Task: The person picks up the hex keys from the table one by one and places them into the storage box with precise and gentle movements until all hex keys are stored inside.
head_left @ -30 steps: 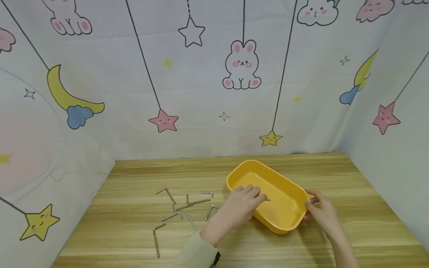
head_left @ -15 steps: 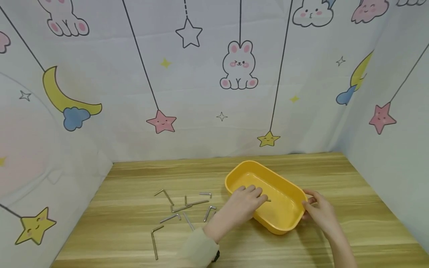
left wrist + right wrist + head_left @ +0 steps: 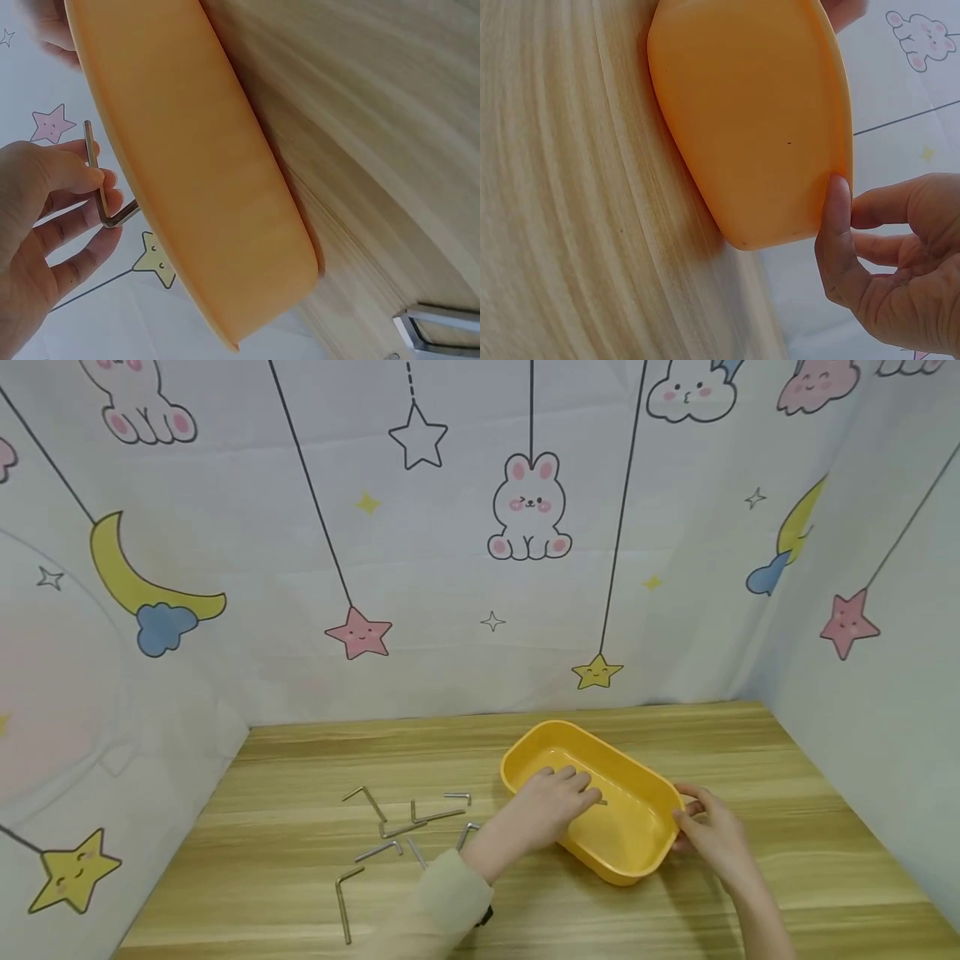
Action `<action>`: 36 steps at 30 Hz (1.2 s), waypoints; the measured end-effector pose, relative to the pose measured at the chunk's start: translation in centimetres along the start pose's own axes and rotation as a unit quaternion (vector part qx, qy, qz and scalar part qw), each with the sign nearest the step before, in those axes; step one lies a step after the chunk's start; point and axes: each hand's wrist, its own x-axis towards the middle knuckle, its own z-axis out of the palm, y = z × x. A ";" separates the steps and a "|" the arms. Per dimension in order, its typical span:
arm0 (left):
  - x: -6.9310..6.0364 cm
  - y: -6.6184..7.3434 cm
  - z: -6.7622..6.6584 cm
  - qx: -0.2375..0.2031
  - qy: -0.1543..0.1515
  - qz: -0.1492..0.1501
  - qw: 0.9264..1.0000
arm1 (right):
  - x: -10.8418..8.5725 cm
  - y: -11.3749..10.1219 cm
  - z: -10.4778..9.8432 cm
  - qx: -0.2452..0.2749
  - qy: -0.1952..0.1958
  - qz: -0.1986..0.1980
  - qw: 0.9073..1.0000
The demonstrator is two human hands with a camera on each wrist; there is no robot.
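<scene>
An orange-yellow plastic bin stands at an angle on the table, right of centre. My left hand is over its near left side. In the left wrist view, thumb and fingers pinch an L-shaped hex key; its other arm passes behind the bin's rim. Only a short end of the key shows in the head view. My right hand pinches the bin's right end; in the right wrist view its thumb presses the outer wall and the fingers lie at the rim.
Several hex keys lie loosely left of the bin, among them a brass-toned one near the front and a small silver one farther back. A printed cloth hangs behind the wooden table and along its sides.
My left hand has shifted slightly right and up over the bin, still holding the hex key. The right hand keeps its grip on the bin. The head view has drifted a little.
</scene>
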 end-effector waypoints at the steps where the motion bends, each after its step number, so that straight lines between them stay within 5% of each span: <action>1: 0.1 -0.1 -0.1 -0.002 -0.003 0.000 1.000 | 0.0 0.0 0.0 0.000 0.000 0.000 1.000; 17: 1.3 -0.3 1.2 -0.002 -0.087 0.042 0.995 | 0.2 0.2 0.1 0.003 0.004 0.006 1.000; 36: 3.1 -0.8 2.2 0.011 -0.148 0.081 0.986 | 0.2 -0.1 0.1 0.003 0.009 -0.002 1.000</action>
